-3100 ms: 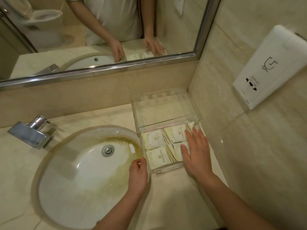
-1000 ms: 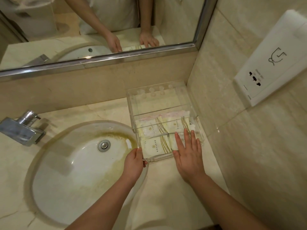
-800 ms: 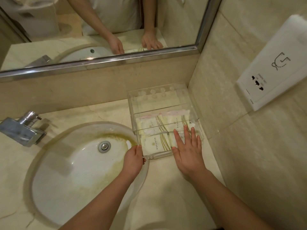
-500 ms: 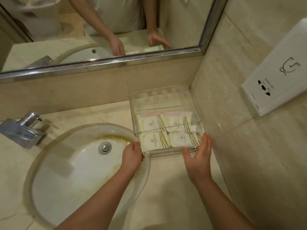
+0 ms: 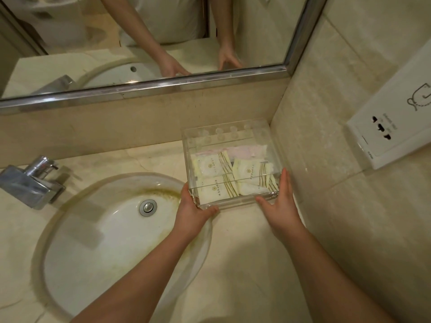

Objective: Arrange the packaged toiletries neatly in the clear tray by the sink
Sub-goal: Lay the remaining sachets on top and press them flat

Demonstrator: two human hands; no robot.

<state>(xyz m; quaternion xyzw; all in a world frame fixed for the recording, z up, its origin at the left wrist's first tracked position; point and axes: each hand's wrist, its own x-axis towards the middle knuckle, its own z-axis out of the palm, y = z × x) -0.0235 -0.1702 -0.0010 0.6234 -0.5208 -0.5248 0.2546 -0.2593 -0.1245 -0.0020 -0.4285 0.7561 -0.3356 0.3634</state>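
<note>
Both hands reach forward from the near edge and grip the clear tray (image 5: 229,136) at its near corners. The left hand (image 5: 191,212) cups the near left corner, fingers (image 5: 186,194) running up the left wall and thumb along the near wall. The right hand (image 5: 281,206) takes the near right corner, its fingers (image 5: 285,180) laid flat against the right wall and thumb on the near wall. Both sets of fingers are closed on the tray, not on its contents.

The tray sits on the tabletop (image 5: 245,264) in the far right corner, its right wall near the side wall (image 5: 338,217) and its far wall just short of the ledge under the mirror (image 5: 163,43). Its left wall stands just beside the sink (image 5: 112,241) rim. Open tabletop lies toward the near side.

Inside, the packaged toiletries (image 5: 214,167) lie flat in two rows; the far right packet sits slightly askew, and a pinkish packet (image 5: 242,151) lies behind them.

Three seconds ago the right hand lay palm down on the packets; half a second ago it had moved to the tray's near right corner, where it grips now. The left hand has stayed at the near left corner.
</note>
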